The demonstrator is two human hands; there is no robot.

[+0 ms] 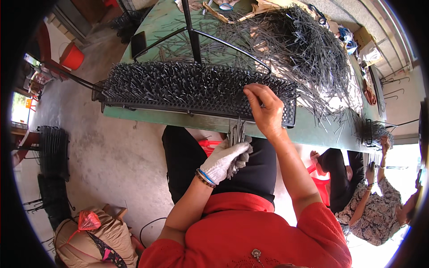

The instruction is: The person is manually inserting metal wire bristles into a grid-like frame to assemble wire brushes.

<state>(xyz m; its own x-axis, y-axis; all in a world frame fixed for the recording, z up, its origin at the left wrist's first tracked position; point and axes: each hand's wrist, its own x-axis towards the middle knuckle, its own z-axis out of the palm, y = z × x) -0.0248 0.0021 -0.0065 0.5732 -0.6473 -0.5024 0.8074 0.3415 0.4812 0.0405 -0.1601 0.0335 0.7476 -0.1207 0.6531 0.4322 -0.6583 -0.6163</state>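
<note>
My left hand (223, 161), in a pale knit glove, is closed around a bundle of thin grey metal strips (235, 133) over my lap, just below the table edge. My bare right hand (266, 109) is above the right part of a long black perforated rack (178, 107), thumb and fingers brought together at its holes. Whatever sits between those fingertips is too small to make out. Dense rows of upright dark strips (165, 85) fill the left and middle of the rack. Bare holes show around and beneath my right hand.
The rack lies along the near edge of a green table (152, 117), its black frame (193, 40) rising behind. A large heap of loose strips (308, 49) spreads across the far right. Another person (375, 205) works at the right. A red bucket (72, 56) stands far left.
</note>
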